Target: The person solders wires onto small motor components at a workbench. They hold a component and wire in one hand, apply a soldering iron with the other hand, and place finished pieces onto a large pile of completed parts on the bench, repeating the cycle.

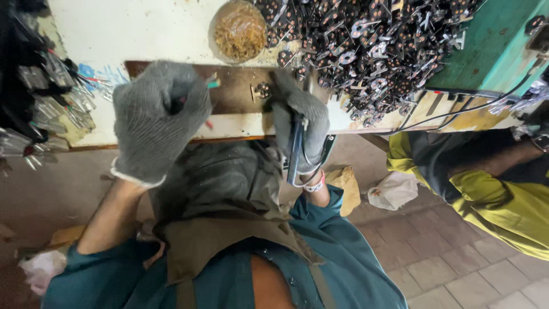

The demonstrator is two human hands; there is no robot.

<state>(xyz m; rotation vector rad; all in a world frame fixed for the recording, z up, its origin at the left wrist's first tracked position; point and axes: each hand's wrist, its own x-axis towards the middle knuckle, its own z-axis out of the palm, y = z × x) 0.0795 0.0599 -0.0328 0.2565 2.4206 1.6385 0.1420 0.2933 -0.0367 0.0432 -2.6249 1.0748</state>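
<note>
Both my hands wear grey knitted gloves. My left hand [157,117] is closed in a fist around a thin tool whose green and red tip [213,83] pokes out over a brown wooden board [234,91]. My right hand [300,123] grips the dark handles of a plier-like tool [296,150] and presses down near a small dark round part [263,89] on the board. A small metal pin [252,93] lies beside that part.
A large heap of dark round parts with metal prongs [372,46] covers the bench's far right. A round bowl of brass-coloured bits [240,31] stands behind the board. Metal pieces [51,97] pile at the left. A person in yellow [492,189] sits at the right by a green machine [497,46].
</note>
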